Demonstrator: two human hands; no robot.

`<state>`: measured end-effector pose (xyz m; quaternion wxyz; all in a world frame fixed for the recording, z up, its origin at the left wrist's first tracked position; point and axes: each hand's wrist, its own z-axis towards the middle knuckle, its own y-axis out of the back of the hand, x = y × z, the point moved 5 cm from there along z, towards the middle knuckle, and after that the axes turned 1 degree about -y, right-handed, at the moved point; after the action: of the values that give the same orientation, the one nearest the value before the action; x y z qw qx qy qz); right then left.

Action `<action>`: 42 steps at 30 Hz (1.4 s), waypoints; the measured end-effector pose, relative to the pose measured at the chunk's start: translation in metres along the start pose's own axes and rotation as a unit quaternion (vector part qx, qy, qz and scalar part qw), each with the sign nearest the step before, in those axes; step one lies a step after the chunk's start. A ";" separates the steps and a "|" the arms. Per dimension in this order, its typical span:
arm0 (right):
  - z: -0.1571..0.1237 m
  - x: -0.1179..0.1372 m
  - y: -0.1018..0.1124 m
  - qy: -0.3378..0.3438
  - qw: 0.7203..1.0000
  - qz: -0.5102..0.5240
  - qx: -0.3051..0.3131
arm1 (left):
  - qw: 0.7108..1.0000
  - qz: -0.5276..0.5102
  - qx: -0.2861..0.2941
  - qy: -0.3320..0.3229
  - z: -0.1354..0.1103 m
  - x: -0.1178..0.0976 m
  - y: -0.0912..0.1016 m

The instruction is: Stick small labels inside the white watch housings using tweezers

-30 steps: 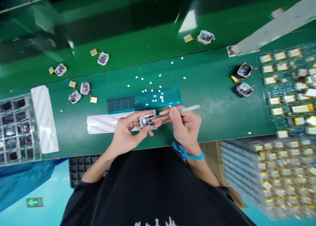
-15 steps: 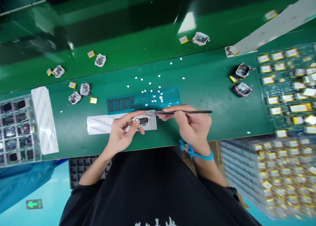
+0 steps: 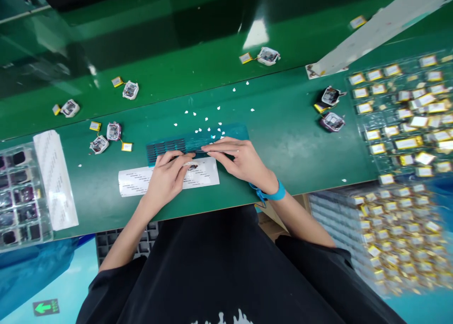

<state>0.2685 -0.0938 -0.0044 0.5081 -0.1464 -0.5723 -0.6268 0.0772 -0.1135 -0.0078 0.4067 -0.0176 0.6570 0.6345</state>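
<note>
My left hand [image 3: 166,177] is closed over a small white device housing [image 3: 192,167] that shows dark electronics inside, mostly hidden by the fingers. Between the fingers of my right hand [image 3: 240,160] lies a pair of thin tweezers [image 3: 222,151], pointing left. Their tips reach the fingertips of my left hand, over a blue film sheet [image 3: 231,131] with rows of dark strips [image 3: 164,148] at its left end. Under my left hand and the housing is a white printed paper strip [image 3: 207,174]. Whether the tweezers grip anything is too small to tell.
Small white stickers [image 3: 208,129] dot the bench beyond my hands. Open housings with wired batteries [image 3: 268,56] stand further back and at both sides. Battery trays [image 3: 368,121] are on the right, a clear compartment tray [image 3: 24,192] on the left. A white post [image 3: 375,36] rises at back right.
My right hand and the tweezers have moved left and away from me, onto the blue sheet. My left hand has turned over with the housing, its fingertips now at the sheet's dark strips.
</note>
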 end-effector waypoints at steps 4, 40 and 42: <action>0.002 0.002 -0.006 0.088 0.992 -0.073 0.048 | 1.000 0.022 0.000 0.008 0.002 0.003 -0.003; 0.022 0.037 -0.006 0.267 0.942 -0.203 -0.025 | 0.734 -0.546 -0.247 0.318 0.027 0.058 0.016; 0.022 0.038 -0.009 0.286 0.930 -0.230 -0.027 | 0.736 -0.548 -0.248 0.312 0.027 0.055 0.017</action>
<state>0.2362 -0.0942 0.0264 0.4879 0.1606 -0.4035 -0.7572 0.0452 -0.0602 -0.0208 0.4375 -0.6716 0.4434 0.4011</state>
